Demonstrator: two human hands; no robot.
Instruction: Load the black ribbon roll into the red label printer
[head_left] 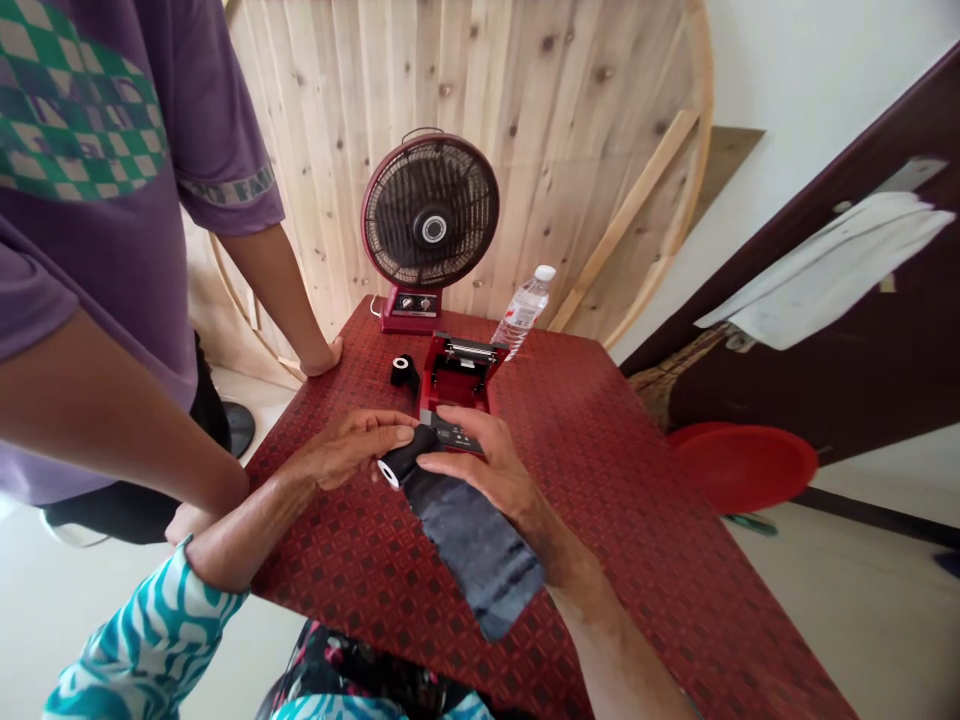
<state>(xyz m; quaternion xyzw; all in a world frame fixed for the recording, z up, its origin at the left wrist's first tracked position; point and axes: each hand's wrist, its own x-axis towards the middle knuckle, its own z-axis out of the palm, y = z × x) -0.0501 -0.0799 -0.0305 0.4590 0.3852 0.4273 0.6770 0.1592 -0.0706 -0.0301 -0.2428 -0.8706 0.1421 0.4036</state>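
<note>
A roll of black film (405,455) with a white core at its near left end lies between my two hands. From it a loose, wrinkled strip of dark film (472,545) trails down towards the table's front edge. The fingers of my left hand (360,445) are closed at the upper left side of the roll. My right hand (491,465) grips the roll from the right, thumb and fingers bent around it. Just beyond, a red box-shaped machine (457,385) stands with its lid raised and a metal roller showing. Its black button panel (457,435) is partly covered by my right hand.
A second small black roll (403,368) lies left of the machine. Behind are a red fan (431,225) and a water bottle (523,310). Another person's hand (322,358) rests on the patterned red table (622,520). A red basin (742,465) is off to the right.
</note>
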